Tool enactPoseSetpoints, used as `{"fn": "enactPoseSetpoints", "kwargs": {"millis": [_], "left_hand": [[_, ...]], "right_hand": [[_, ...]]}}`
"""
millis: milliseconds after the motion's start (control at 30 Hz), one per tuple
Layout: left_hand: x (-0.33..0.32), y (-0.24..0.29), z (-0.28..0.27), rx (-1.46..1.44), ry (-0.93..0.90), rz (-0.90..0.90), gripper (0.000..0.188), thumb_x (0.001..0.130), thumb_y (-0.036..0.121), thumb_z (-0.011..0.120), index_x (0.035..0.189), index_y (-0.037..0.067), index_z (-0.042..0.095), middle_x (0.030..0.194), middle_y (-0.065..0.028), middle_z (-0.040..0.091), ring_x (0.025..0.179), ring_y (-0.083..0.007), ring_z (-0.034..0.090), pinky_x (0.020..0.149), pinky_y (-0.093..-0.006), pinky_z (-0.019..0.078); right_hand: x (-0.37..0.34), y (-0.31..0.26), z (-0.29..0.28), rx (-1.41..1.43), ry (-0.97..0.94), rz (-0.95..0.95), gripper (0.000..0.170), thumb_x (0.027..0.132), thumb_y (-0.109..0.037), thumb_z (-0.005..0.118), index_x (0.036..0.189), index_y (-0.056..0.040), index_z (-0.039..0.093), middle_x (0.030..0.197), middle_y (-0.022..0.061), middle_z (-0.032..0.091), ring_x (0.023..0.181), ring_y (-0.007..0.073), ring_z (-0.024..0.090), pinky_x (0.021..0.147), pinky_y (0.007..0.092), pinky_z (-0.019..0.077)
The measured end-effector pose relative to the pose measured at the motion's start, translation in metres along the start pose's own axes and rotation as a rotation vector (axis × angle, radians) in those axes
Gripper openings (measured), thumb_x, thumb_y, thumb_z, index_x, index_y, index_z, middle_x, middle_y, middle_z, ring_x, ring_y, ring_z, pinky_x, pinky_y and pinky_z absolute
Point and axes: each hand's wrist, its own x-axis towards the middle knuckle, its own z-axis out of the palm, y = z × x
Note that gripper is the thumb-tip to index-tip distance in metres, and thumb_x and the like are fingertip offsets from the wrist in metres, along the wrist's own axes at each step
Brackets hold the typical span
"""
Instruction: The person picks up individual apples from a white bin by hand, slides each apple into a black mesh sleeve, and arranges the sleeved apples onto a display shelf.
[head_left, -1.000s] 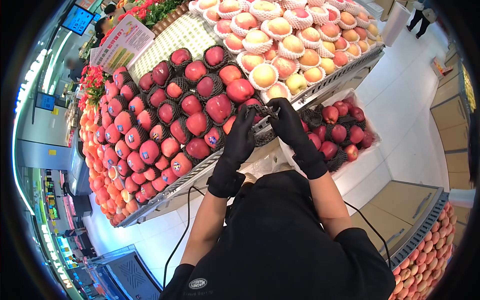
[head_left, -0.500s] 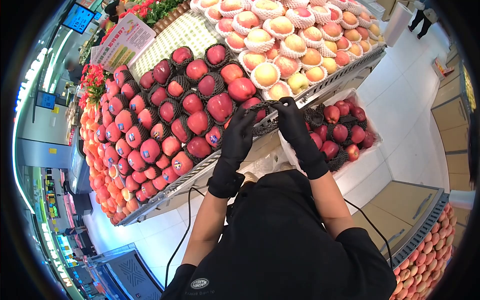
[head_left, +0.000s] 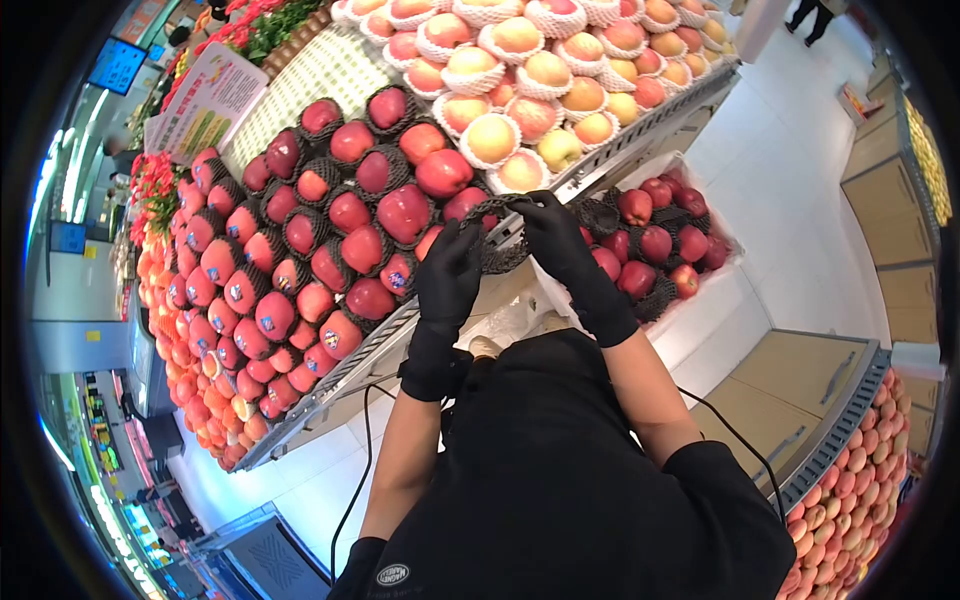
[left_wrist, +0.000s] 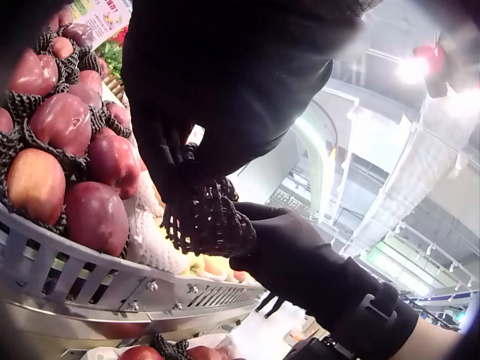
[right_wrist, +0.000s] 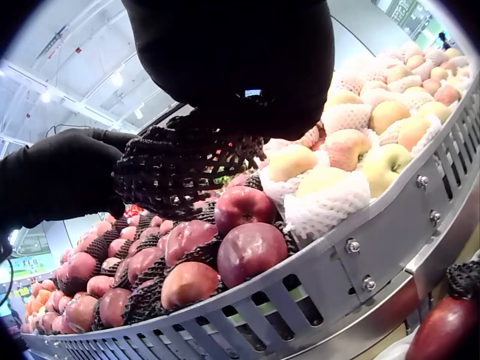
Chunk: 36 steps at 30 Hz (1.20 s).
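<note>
In the head view, a black foam fruit net (head_left: 503, 258) is spread between my two black-gloved hands in front of the apple display. My left hand (head_left: 448, 278) pinches one side of its rim, and my right hand (head_left: 562, 248) pinches the other. The right wrist view shows the mesh of the net (right_wrist: 169, 169) held open, with nothing inside it. Behind it lie red apples (head_left: 404, 212), many in black nets. Seen from the left wrist, the net (left_wrist: 214, 225) hangs below the left fingers and reaches the right hand (left_wrist: 289, 251).
A slatted grey rail (right_wrist: 300, 300) edges the stand. Peaches in white foam nets (head_left: 515, 37) fill its far right part. Right of my hands, a lined box (head_left: 738, 248) holds more red apples and loose black nets. A printed sign (head_left: 205, 100) stands at the back left.
The net between my hands has gone from bunched to spread, its lower part hanging down. My hands have drawn slightly apart. The whole head view has shifted, moving the display leftward.
</note>
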Motion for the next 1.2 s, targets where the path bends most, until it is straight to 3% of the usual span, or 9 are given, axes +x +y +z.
{"fn": "enactPoseSetpoints", "kwargs": {"millis": [67, 200, 333, 567, 667, 767, 867, 1067, 1200], "left_hand": [[-0.003, -0.002, 0.008, -0.024, -0.024, 0.021, 0.035, 0.082, 0.006, 0.067, 0.116, 0.011, 0.067, 0.123, -0.0230, 0.060, 0.104, -0.0344, 0.064, 0.083, -0.0365, 0.0531], [-0.006, 0.008, 0.012, -0.111, -0.082, -0.052, 0.037, 0.083, 0.007, 0.067, 0.119, 0.012, 0.066, 0.126, -0.0223, 0.058, 0.104, -0.0331, 0.065, 0.083, -0.0358, 0.0528], [-0.004, 0.008, 0.012, -0.029, -0.105, -0.043, 0.038, 0.086, 0.008, 0.063, 0.124, 0.012, 0.063, 0.129, -0.0231, 0.057, 0.109, -0.0328, 0.063, 0.088, -0.0357, 0.0503], [-0.009, 0.001, 0.006, 0.011, -0.117, -0.051, 0.037, 0.089, 0.006, 0.059, 0.125, 0.011, 0.062, 0.130, -0.0233, 0.055, 0.112, -0.0326, 0.060, 0.091, -0.0346, 0.0475], [-0.011, 0.009, -0.005, -0.170, -0.124, -0.222, 0.037, 0.088, 0.003, 0.059, 0.124, 0.008, 0.062, 0.129, -0.0214, 0.057, 0.112, -0.0301, 0.060, 0.092, -0.0344, 0.0467], [-0.021, -0.004, -0.010, -0.163, -0.074, -0.269, 0.035, 0.088, 0.002, 0.060, 0.123, 0.005, 0.063, 0.125, -0.0186, 0.060, 0.112, -0.0254, 0.060, 0.091, -0.0335, 0.0470], [-0.028, -0.009, -0.016, -0.078, -0.042, -0.297, 0.034, 0.088, 0.003, 0.061, 0.122, 0.003, 0.063, 0.127, -0.0192, 0.059, 0.112, -0.0243, 0.060, 0.088, -0.0325, 0.0491], [-0.039, -0.014, -0.021, -0.086, 0.003, -0.402, 0.030, 0.091, 0.008, 0.062, 0.120, 0.000, 0.063, 0.129, -0.0206, 0.056, 0.109, -0.0209, 0.060, 0.075, -0.0311, 0.0574], [-0.044, -0.021, -0.027, -0.098, 0.006, -0.442, 0.031, 0.090, 0.008, 0.062, 0.121, 0.000, 0.063, 0.128, -0.0206, 0.057, 0.111, -0.0213, 0.059, 0.076, -0.0312, 0.0569]], "right_hand": [[0.000, 0.012, -0.004, -0.120, 0.013, -0.060, 0.023, 0.085, -0.001, 0.060, 0.106, -0.0035, 0.069, 0.097, 0.0146, 0.060, 0.090, 0.0281, 0.062, 0.080, 0.0363, 0.0499], [-0.002, 0.004, -0.036, 0.222, -0.130, 0.060, 0.021, 0.079, -0.007, 0.073, 0.100, -0.0046, 0.073, 0.098, 0.0091, 0.065, 0.081, 0.0159, 0.062, 0.075, 0.0313, 0.0504], [-0.007, 0.030, -0.078, 0.315, -0.077, 0.264, 0.023, 0.084, -0.015, 0.071, 0.101, 0.0002, 0.071, 0.096, 0.0080, 0.072, 0.086, 0.0107, 0.064, 0.077, 0.0281, 0.0503], [-0.051, 0.153, -0.122, -0.163, 0.091, 0.690, 0.032, 0.079, -0.028, 0.072, 0.096, -0.0006, 0.069, 0.082, 0.0113, 0.070, 0.072, 0.0166, 0.065, 0.066, 0.0319, 0.0508], [-0.070, 0.211, -0.124, -0.041, 0.248, 0.626, 0.038, 0.074, -0.033, 0.075, 0.091, 0.0000, 0.068, 0.080, 0.0160, 0.069, 0.072, 0.0265, 0.067, 0.067, 0.0381, 0.0521], [-0.063, 0.219, -0.137, -0.638, 0.153, 0.764, 0.044, 0.072, -0.036, 0.076, 0.090, 0.0016, 0.066, 0.085, 0.0210, 0.068, 0.079, 0.0374, 0.067, 0.072, 0.0449, 0.0524], [-0.050, 0.219, -0.144, -0.760, 0.212, 0.686, 0.059, 0.064, -0.042, 0.081, 0.097, 0.0030, 0.062, 0.086, 0.0223, 0.068, 0.084, 0.0388, 0.067, 0.074, 0.0478, 0.0521], [-0.017, 0.221, -0.134, -0.742, 0.172, 0.656, 0.079, 0.064, -0.024, 0.082, 0.131, -0.0003, 0.045, 0.122, 0.0321, 0.052, 0.110, 0.0446, 0.057, 0.091, 0.0478, 0.0492], [-0.009, 0.236, -0.130, -0.662, 0.038, 0.701, 0.086, 0.060, -0.014, 0.082, 0.135, -0.0032, 0.041, 0.134, 0.0327, 0.039, 0.117, 0.0465, 0.050, 0.096, 0.0476, 0.0475]]}}
